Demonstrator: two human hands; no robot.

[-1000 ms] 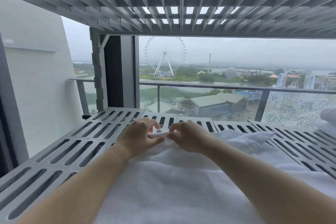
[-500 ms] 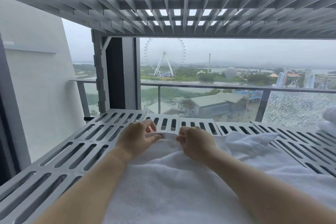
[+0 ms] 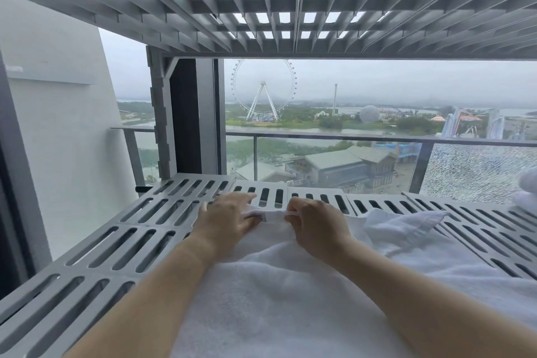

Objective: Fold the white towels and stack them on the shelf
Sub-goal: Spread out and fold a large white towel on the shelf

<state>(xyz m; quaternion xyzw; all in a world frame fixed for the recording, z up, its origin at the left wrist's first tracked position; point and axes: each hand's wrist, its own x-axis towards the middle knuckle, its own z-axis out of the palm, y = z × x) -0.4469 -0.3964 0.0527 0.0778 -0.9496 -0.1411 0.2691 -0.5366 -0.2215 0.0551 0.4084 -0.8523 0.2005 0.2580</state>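
On shelf [image 3: 162, 224]: left hand [image 3: 225, 219], right hand [image 3: 318, 227] at towel [image 3: 276, 299] edge

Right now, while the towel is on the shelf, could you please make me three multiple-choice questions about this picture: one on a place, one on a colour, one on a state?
1. Where does the white towel lie?
A. in a basket
B. on the slotted shelf
C. on a chair

2. What colour is the shelf?
A. brown
B. green
C. grey

3. What does the right grip do?
A. pinches the towel's far edge
B. lies flat on bare slats
C. hangs clear of the towel

Answers: 1 B, the towel spreads across the slats; 2 C, the slats are plain grey; 3 A, its curled fingers close on the hem.
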